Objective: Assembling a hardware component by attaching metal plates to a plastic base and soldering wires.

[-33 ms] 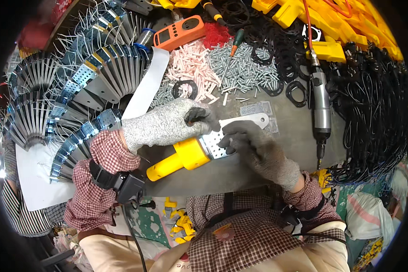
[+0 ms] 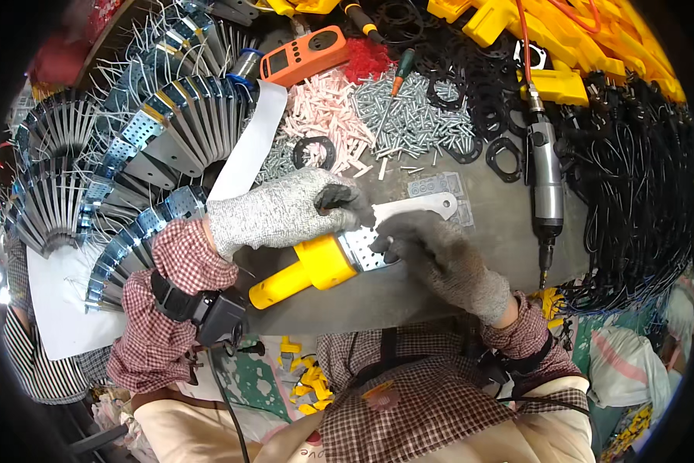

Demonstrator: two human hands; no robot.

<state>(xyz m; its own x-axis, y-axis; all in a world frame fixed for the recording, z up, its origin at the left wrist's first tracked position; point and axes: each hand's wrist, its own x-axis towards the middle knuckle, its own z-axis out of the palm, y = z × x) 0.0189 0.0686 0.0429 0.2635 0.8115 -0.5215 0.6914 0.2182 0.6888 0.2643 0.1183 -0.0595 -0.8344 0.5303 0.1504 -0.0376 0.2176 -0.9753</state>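
Note:
A yellow plastic handle (image 2: 304,272) lies slantwise at the near middle of the table, a perforated metal plate (image 2: 362,253) joined to its wider end. A flat metal blade (image 2: 416,207) with a hole near its rounded tip reaches out to the right behind the plate. My left hand (image 2: 300,212), in a grey glove with dark fingertips, is closed at the plate's far edge. Over the plate's right side, my right hand (image 2: 432,251) in a similar glove has its fingers bent together. Whatever the fingertips pinch is hidden or too small to name.
Metal blades with perforated plates and wires (image 2: 185,127) crowd the left. Farther back lie pink pieces (image 2: 327,116), screws (image 2: 424,116), a screwdriver (image 2: 403,73) and an orange meter (image 2: 304,56). A power screwdriver (image 2: 547,177) hangs right, beside black cables (image 2: 632,201).
My right hand has shifted very slightly over the plate. The left hand and the yellow handle look almost unmoved.

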